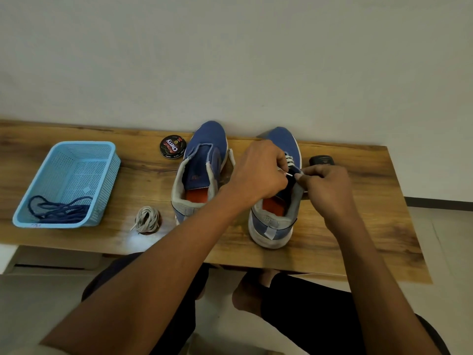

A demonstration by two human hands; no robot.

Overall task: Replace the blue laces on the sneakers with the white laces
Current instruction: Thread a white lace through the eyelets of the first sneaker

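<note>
**White lace threading in progress on right sneaker**

The wooden table [358, 242] carries all parts, set along the wall. The blue basket [76, 160] stands at far left as a discard bin: the removed blue laces [60, 210] lie bundled in its near corner. The left sneaker [202, 170] stands unlaced, tongue exposed, probably awaiting the coiled spare white lace [146, 219], which lies near its heel, within reach. The right sneaker [275, 216] stands heel-near, so its eyelets face the worker. The white lace [289, 160] already crosses its far eyelets.

The left hand [258, 172] pinches a lace end over the tongue. The right hand [325, 185] grips the shoe's right eyelet edge, likely to steady it; the two hands are nearly touching. A polish tin [173, 146] and a dark object [322, 160] stand at the far edge, unused.
</note>
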